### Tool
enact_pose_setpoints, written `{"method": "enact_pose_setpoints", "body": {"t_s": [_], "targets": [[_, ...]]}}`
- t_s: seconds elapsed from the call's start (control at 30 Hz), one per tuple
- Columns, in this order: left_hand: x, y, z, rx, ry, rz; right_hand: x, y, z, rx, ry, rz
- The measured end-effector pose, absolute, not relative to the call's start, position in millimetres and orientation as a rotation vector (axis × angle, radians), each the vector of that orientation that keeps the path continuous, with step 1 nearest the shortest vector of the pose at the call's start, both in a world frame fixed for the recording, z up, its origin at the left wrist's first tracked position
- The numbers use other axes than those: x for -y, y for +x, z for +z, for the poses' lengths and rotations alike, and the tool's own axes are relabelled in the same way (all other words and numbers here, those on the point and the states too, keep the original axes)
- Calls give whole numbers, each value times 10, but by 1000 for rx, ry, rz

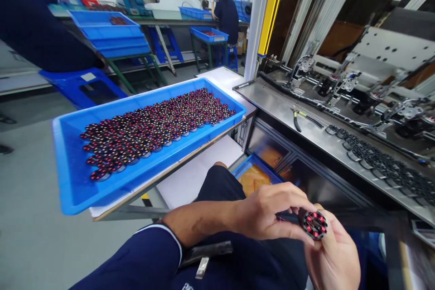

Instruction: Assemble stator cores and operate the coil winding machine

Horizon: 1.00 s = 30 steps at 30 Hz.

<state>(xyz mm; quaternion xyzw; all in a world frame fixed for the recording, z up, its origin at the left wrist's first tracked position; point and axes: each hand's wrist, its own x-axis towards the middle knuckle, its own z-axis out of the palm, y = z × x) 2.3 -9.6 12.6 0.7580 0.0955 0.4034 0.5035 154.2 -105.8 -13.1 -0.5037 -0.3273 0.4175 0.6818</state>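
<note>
In front of my lap, both hands are on a wound motor stator (314,225), a round black core with red coils showing on its face. My left hand (268,213) pinches it from the left between thumb and fingers. From the right and below, my right hand (335,251) closes its fingers on the same piece. Part of the stator's side is hidden by the fingers. To the left, a large blue tray (70,176) holds many similar stators (159,122) with red coils, laid out in rows.
A metal bench (272,99) on the right carries cutting pliers (302,118) and rows of black cores (380,163). Behind them stands machinery (340,81). A lower blue bin (253,167) sits beside my knee. Two other people sit farther back near blue trays (108,31).
</note>
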Motion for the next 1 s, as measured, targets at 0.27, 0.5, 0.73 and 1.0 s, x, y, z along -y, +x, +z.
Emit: {"method": "enact_pose_setpoints", "body": {"t_s": [0.27,0.5,0.73,1.0], "targets": [[132,-8,72,-4,1559,977,1092,1607,134,1334,-1171,355],[213,159,-7,-10,722,263,1148,1833,417,1849,-1168,-72],[248,237,33,-86,690,365,1188,1912,357,1871,-1103,-117],[261,212,85,-149,741,471,1130,1971,440,1813,-1142,49]]}}
